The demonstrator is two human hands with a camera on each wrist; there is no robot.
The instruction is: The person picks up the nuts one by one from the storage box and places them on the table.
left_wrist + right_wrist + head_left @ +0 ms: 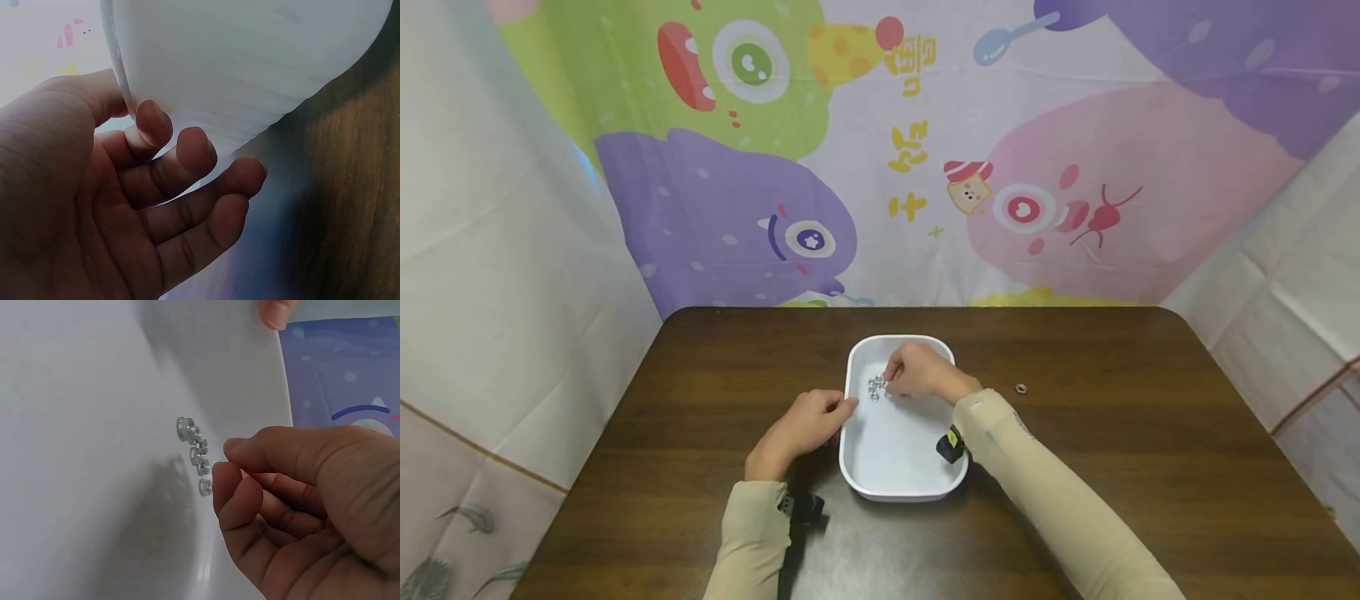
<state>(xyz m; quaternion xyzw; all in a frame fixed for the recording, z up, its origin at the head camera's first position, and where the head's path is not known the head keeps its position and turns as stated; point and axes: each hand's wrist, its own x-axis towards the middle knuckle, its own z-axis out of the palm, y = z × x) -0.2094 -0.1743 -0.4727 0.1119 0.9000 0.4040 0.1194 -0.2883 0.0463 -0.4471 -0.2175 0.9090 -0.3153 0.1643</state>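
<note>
A white rectangular tray [904, 467] with rounded corners sits on the table. Inside, toward its far left side, lies a cluster of several small silvery nuts [875, 387]. My left hand [808, 421] holds the tray's left side, thumb over the rim and bent fingers [195, 153] against the outer wall. Over the tray, my right hand [917, 371] reaches down with curled fingers. Its thumb and index fingertips come together right beside the nuts [195, 444] in the right wrist view; I cannot tell whether they pinch one.
One more small silvery nut [1021, 388] lies on the dark wooden table [1097, 433], right of the tray. A cartoon-printed cloth [917, 275] hangs behind the far edge. Pale cloths [512, 292] hang at both sides.
</note>
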